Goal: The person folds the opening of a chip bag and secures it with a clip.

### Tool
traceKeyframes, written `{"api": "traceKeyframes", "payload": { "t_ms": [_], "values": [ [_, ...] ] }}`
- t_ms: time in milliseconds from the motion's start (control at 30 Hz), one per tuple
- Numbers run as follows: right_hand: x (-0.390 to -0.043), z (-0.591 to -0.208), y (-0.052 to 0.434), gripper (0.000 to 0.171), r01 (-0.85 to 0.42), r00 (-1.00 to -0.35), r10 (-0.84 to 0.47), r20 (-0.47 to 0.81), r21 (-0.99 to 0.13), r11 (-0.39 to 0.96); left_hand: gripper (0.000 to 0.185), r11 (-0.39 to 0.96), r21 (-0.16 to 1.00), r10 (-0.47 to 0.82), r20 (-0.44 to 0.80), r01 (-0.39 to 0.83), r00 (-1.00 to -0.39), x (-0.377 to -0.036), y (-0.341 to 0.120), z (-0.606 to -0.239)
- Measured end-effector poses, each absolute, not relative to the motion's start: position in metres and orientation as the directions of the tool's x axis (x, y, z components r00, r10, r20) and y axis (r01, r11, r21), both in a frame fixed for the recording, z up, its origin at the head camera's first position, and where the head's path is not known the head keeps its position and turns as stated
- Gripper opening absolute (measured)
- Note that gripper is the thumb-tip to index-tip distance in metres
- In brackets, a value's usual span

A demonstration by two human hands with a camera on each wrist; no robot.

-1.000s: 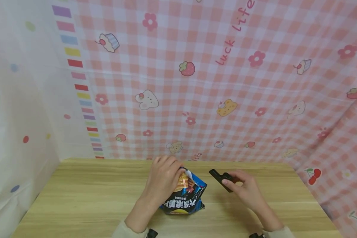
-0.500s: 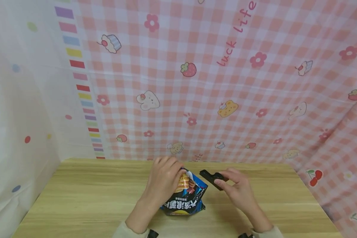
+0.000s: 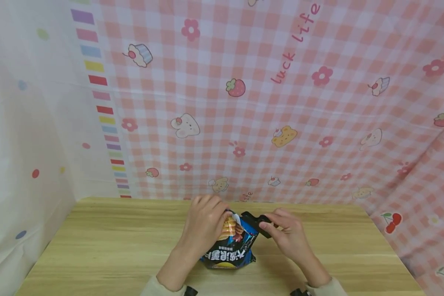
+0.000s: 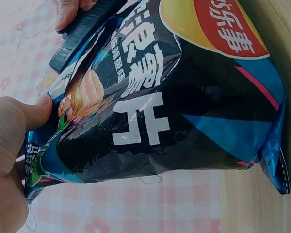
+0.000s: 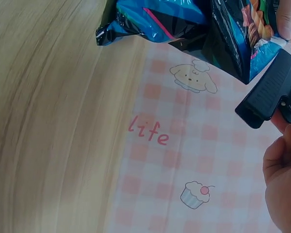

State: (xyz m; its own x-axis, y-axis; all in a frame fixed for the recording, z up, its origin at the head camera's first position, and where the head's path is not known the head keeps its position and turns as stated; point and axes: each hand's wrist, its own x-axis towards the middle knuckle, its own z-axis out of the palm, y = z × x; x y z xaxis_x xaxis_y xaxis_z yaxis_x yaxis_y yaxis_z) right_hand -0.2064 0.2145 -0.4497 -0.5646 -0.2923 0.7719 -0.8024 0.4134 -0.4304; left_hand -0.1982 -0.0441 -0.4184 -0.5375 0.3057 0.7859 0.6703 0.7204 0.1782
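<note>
Here the right hand [image 3: 286, 234] pinches the clip [image 3: 256, 222], its long axis slanting toward the bag [image 3: 231, 246], whose top the left hand's [image 3: 203, 224] fingers clamp.

Light wooden desk [image 3: 107, 246], grain running side to side, carrying one blue-and-black snack bag [image 3: 231, 250]. Bag standing upright on its base, directly below the left grip, just left of the right grip.

A homely staged corner; pink gingham cartoon cloth [image 3: 281, 102] backs a wooden table [image 3: 96, 246].
</note>
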Motion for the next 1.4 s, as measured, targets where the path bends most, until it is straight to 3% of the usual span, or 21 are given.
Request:
{"api": "traceKeyframes", "payload": {
  "t_ms": [433, 867, 1400],
  "values": [
    [-0.207, -0.449, 0.204, 0.029, -0.814, -0.559, -0.311, 0.769, -0.437, 0.383, 0.013, 0.716, 0.196, 0.309, 0.771, 0.670, -0.556, -0.197, -0.044, -0.418],
    [-0.210, -0.447, 0.195, 0.029, -0.814, -0.550, -0.304, 0.778, -0.417, 0.405, 0.006, 0.714, 0.171, 0.315, 0.788, 0.679, -0.529, -0.199, -0.045, -0.418],
    [-0.213, -0.446, 0.183, 0.027, -0.796, -0.580, -0.283, 0.764, -0.458, 0.397, 0.005, 0.704, 0.175, 0.319, 0.788, 0.688, -0.526, -0.199, -0.047, -0.419]
  ]
}}
